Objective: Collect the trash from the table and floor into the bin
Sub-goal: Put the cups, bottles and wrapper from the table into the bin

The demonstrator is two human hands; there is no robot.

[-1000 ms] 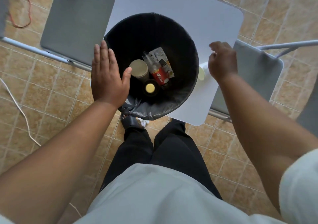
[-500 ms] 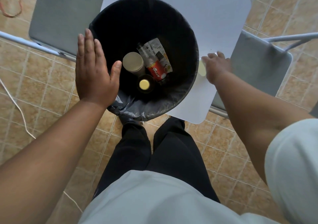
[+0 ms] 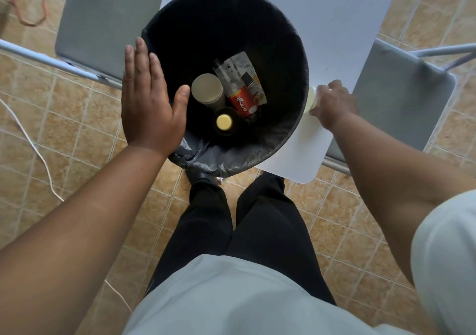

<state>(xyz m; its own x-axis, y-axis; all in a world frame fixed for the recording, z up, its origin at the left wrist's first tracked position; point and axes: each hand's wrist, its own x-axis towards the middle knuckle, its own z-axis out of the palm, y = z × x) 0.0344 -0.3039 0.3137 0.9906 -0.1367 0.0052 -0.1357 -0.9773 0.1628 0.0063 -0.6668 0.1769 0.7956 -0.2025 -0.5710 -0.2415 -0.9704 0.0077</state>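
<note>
Under the right hand: pale cup [image 3: 311,99] on the white worktop [image 3: 334,25], just beside the bin rim, mostly hidden by the fingers.
Right hand [image 3: 333,104]: curled down over the pale cup, fingers closing on its side; full closure not readable from this angle.
Left hand [image 3: 148,102]: flat and spread, palm down, empty, hovering at the near-left rim of the bin [image 3: 296,133]; contact with the rim not clear.
Between the hands: bin lined with a black bag, mouth wide open, already holding a tan paper cup [image 3: 207,90], a clear bottle with red label [image 3: 238,90], a printed wrapper [image 3: 248,73] and a yellow cap [image 3: 224,121].
Likely handling of the pale cup: light, thin-walled, easy to crush or tip; possibly smooth and a little slippery.
Best hold: around the wall, thumb opposite fingers, gentle squeeze only; rim or base stiffer than mid-wall.
Path to bin: short lift leftward from the right hand, over the rim, then release.
Risk: knocking the cup off the worktop edge nearest the right wrist; leftover liquid inside not visible.
Below the forearms: tiled floor [image 3: 77,133], no trash evident there.
</note>
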